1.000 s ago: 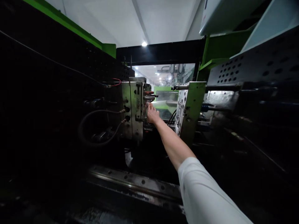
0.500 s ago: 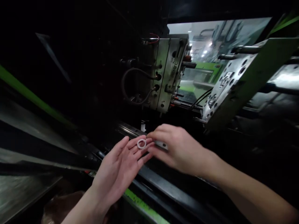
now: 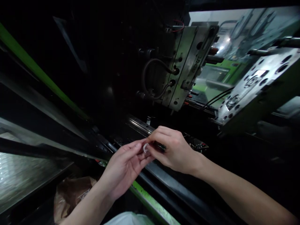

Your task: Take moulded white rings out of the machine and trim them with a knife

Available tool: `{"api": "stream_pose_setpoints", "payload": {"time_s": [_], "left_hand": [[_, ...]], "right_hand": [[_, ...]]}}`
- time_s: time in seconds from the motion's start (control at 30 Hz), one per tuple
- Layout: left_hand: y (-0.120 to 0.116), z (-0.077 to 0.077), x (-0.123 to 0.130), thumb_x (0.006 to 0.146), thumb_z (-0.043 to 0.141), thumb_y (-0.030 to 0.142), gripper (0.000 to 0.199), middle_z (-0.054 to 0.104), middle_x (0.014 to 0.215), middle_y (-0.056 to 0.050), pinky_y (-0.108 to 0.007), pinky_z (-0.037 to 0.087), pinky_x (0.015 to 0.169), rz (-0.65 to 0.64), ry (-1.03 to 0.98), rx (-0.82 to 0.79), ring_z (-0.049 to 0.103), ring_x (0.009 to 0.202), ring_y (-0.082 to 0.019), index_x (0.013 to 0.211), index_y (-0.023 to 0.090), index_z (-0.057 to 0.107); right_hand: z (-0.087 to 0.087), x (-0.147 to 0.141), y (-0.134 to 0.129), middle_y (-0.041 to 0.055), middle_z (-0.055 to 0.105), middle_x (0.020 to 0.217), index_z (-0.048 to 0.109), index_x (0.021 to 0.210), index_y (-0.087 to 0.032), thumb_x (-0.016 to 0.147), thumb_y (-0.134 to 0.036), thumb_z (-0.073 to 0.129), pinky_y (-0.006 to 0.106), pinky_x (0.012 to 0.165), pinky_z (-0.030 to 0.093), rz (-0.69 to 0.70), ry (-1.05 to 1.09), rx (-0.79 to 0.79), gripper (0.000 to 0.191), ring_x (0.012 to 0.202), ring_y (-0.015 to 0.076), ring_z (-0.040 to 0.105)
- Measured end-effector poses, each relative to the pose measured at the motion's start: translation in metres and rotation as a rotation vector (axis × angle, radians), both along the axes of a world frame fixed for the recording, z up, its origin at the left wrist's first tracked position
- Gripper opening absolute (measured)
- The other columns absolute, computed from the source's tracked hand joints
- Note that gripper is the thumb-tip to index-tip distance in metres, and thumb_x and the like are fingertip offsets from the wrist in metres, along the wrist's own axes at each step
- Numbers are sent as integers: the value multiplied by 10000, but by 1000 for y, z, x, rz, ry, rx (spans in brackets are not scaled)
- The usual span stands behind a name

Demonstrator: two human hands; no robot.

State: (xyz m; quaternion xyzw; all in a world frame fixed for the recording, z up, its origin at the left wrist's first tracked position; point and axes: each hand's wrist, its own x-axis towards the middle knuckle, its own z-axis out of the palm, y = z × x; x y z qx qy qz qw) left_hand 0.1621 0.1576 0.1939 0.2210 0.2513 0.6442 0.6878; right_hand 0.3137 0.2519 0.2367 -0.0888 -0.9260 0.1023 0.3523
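Observation:
A small white ring point(image 3: 145, 148) lies at the fingers of my left hand point(image 3: 127, 165), which is palm up with its thumb bent in toward the ring. From the right, my right hand point(image 3: 174, 150) reaches over, thumb and index finger closed on the ring's right side. The fingertips of both hands meet around the ring, and part of it is hidden behind them. Both hands are above a metal rail point(image 3: 138, 125), in front of the machine's opening.
A metal mould block point(image 3: 187, 68) with hoses stands beyond the hands. Its facing plate point(image 3: 253, 82) is at the right, with pins jutting out. A green beam point(image 3: 154, 203) runs below the hands. A brown plastic bag point(image 3: 67, 195) sits at the lower left.
My left thumb has folded in toward the ring, and my right fingertips have come onto it. The ring now looks turned and partly covered. The view has shifted, so the machine appears further right.

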Motion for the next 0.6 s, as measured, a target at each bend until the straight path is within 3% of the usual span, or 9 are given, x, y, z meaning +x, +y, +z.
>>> {"api": "stream_pose_setpoints", "payload": {"time_s": [0.13,0.27,0.37,0.43,0.53,0.6], "left_hand": [[-2,-2,-5,908,737,156,170,748,925,-87,-273,624,862,20,72,-12,698,868,-151,1074,121,751],[-2,-1,-6,714,933,182,343,754,804,-54,-159,581,692,168,242,-43,687,709,-111,999,130,750],[0,1,-3,650,980,249,446,782,857,-77,-170,604,719,351,449,-42,729,773,-150,1010,136,743],[3,2,1,668,970,279,438,791,910,-85,-183,618,753,434,559,-13,747,844,-177,1021,150,745],[8,5,5,694,951,275,367,790,912,-65,-159,613,758,506,651,32,749,847,-167,991,165,764],[12,7,7,698,947,283,352,789,900,-59,-145,608,761,505,665,48,747,838,-158,982,169,771]], "right_hand": [[-2,3,-1,77,705,895,678,978,-139,945,-105,605,320,723,547,145,74,56,87,804,154,608],[0,15,-3,81,718,1008,670,1068,-170,914,-108,629,358,796,561,162,-7,65,172,889,177,617],[-2,21,-6,97,716,1068,646,1170,-153,908,-220,684,393,818,562,58,-78,87,273,937,206,620],[-5,21,-9,101,719,993,657,1132,-133,936,-284,676,409,742,536,-55,-79,210,249,871,216,606],[-10,19,-12,117,718,945,675,1087,-110,970,-220,602,430,701,496,-195,-99,389,176,850,236,588],[-11,17,-14,135,718,972,680,1110,-89,967,-185,584,441,714,499,-259,-96,428,197,882,253,588]]}}
